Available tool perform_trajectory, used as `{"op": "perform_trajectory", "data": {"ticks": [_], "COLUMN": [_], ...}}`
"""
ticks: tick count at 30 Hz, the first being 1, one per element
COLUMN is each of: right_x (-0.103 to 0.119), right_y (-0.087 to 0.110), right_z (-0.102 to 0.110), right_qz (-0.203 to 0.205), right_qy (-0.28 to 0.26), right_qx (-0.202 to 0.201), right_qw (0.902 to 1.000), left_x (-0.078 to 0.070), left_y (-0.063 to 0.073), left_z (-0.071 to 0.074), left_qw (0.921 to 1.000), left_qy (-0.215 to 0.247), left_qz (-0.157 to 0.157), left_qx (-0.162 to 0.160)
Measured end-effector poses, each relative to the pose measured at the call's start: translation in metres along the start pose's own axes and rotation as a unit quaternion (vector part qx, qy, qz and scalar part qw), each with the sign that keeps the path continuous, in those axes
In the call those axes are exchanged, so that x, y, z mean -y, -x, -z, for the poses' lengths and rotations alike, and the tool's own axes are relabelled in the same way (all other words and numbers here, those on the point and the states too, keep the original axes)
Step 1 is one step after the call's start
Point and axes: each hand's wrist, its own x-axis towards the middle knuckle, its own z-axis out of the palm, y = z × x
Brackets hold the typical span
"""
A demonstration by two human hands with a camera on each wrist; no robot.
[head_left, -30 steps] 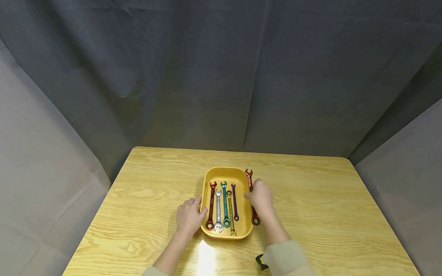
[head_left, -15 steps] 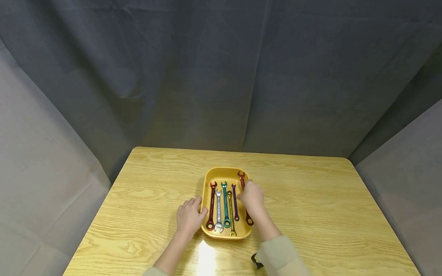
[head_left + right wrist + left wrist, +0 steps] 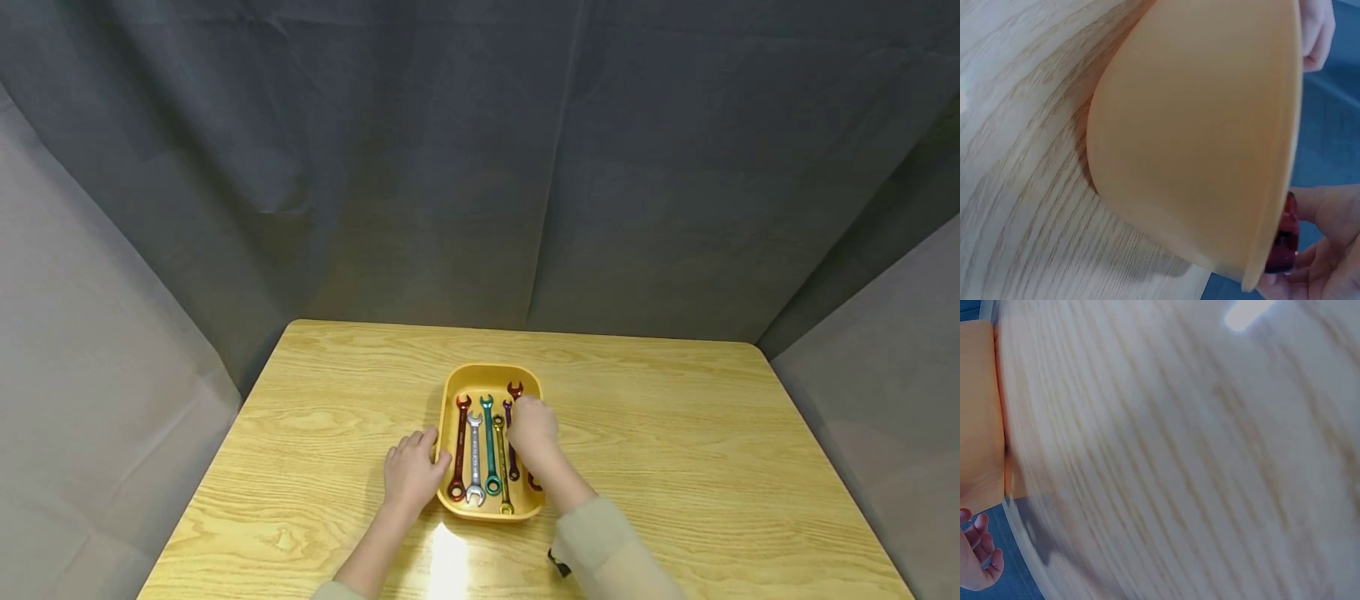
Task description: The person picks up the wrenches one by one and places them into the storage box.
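Note:
A yellow plastic tray (image 3: 491,516) stands on the table, holding a row of wrenches. From the left, they are a red wrench (image 3: 461,446), a silver wrench (image 3: 475,458), a green wrench (image 3: 491,450), a gold wrench (image 3: 502,467) and a purple wrench (image 3: 513,468). My right hand (image 3: 535,432) grips another red wrench (image 3: 515,389) inside the tray's right side; the hand covers its middle. In the right wrist view, this red wrench (image 3: 1284,240) shows just past the rim. My left hand (image 3: 412,468) holds the tray's left rim, its thumb over the edge.
A small black object (image 3: 559,564) lies on the table, partly hidden by the right sleeve (image 3: 615,542). The wooden table (image 3: 712,458) stretches out on both sides of the tray. Dark cloth (image 3: 420,167) hangs behind it, with paler cloth at either side.
My right hand has carried the red wrench leftward from over the tray's right rim to inside, beside the purple wrench. The left hand and the tray have stayed in place.

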Motion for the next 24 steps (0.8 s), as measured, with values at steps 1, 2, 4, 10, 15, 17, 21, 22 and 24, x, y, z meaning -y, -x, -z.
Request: {"op": "perform_trajectory", "data": {"ticks": [1,2,4,10,15,17,21,22,24], "right_x": [0.001,0.002,0.005,0.012,0.014,0.015,0.015,0.015,0.015], "right_y": [-0.001,-0.002,-0.003,-0.003,-0.002,-0.001,0.002,0.002,0.004], "right_z": [-0.002,-0.005,-0.009,-0.017,-0.026,-0.028,-0.032,-0.033,-0.035], "right_qz": [0.003,0.006,0.009,-0.009,-0.005,-0.002,-0.005,-0.003,0.001], "right_qy": [0.015,0.031,0.058,0.063,0.096,0.109,0.109,0.109,0.114], "right_qx": [-0.001,-0.002,0.007,0.039,0.046,0.049,0.051,0.048,0.046], "right_qw": [0.9999,0.9995,0.9983,0.9972,0.9943,0.9929,0.9928,0.9929,0.9925], "left_x": [0.0,0.0,-0.001,0.0,0.0,0.0,0.0,0.0,0.0], "left_y": [0.0,0.0,0.0,0.0,0.0,0.001,0.001,0.001,0.001], "left_z": [0.0,0.0,0.0,0.001,0.001,0.001,0.001,0.001,0.002], "left_qw": [1.0,1.0,1.0,1.0,1.0,1.0,1.0,1.0,1.0], "left_qy": [0.0,0.0,0.0,-0.002,0.0,0.0,0.001,0.001,0.001], "left_qz": [0.0,0.0,0.0,-0.002,0.002,0.004,0.003,0.003,0.004], "left_qx": [0.0,0.0,-0.001,0.002,0.005,0.007,0.007,0.007,0.006]}}
